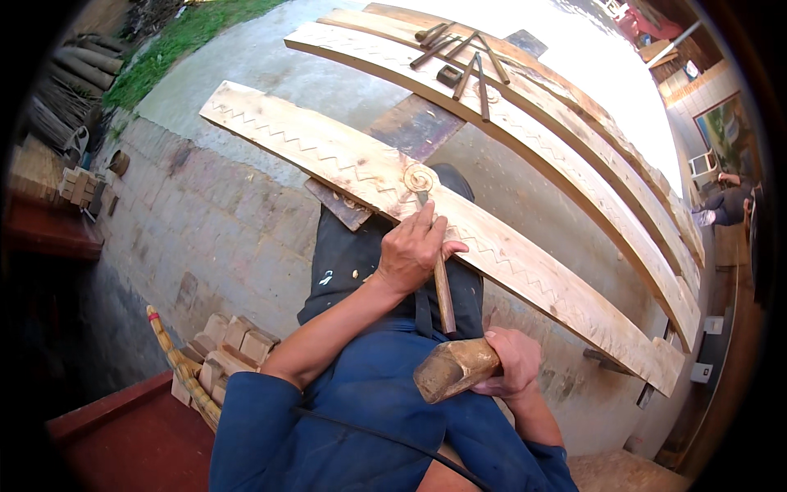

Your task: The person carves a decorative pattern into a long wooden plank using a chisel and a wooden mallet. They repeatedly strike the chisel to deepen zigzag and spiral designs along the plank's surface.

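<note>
Spiral [420,178]: a curled relief on the plank [484,234], and the clock's centre for me; the plank runs from ten o'clock to four, crossing above the seated carver's thighs.
Zigzag [508,264]: a thin line on the plank, either side of the spiral.
Chisel [443,297]: at six o'clock, blade up at the spiral's near edge, butt toward the carver.
Left hand [412,248]: wrapped around the chisel, fingertips low near the blade.
Right hand [518,361]: between five and six, gripping a wooden mallet [456,371], which sits just below the chisel's butt.
Slip danger: an off-centre blow could glance off the butt into the left hand, I'd judge; too steep or hard a strike could skid the blade and chip the curl. A shifting plank would spoil the aim too.
Boards [566,135]: long ones from noon round to three, loose hand tools [463,86] lying on them near one.
Blocks [234,340]: heaped between seven and eight.
Bystander [730,205]: at three, cut by the dark rim.
Hard to see: fingers mask the chisel's middle; whether its edge bites, I cannot tell. The mallet's grip is buried in the fist, the plank's supports mostly covered; glare whitens one o'clock.
</note>
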`<act>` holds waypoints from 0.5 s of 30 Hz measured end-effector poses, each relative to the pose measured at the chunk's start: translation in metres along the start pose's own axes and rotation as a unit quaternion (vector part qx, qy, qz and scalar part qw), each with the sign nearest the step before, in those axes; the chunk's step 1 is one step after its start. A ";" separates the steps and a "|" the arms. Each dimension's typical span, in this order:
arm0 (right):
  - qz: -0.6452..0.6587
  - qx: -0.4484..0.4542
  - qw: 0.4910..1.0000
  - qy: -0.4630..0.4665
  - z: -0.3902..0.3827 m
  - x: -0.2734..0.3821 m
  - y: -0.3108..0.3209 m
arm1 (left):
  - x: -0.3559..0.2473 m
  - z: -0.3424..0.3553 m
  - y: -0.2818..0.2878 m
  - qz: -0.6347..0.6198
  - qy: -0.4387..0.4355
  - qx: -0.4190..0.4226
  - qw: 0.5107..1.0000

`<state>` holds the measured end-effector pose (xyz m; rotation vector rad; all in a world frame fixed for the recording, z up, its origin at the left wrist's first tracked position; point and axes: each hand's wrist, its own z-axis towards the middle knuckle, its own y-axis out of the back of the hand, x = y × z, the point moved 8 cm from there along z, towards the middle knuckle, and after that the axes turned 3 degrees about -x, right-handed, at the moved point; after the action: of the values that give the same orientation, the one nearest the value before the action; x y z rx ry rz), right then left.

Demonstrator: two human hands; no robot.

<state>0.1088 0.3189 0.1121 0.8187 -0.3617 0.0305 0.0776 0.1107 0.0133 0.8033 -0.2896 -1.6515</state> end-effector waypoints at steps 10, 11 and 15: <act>-0.015 -0.015 0.998 0.062 -0.025 0.005 0.013 | -0.002 0.002 0.000 0.008 -0.010 0.007 1.000; -0.012 -0.013 0.998 0.065 -0.026 0.005 0.014 | -0.003 0.002 0.000 0.008 -0.009 0.011 1.000; -0.106 0.061 0.990 0.074 -0.018 -0.009 -0.009 | -0.004 0.001 -0.003 0.014 -0.003 0.028 1.000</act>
<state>0.1070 0.3264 0.0918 0.9669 -0.1321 -0.0855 0.0753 0.1151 0.0134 0.8328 -0.3516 -1.6262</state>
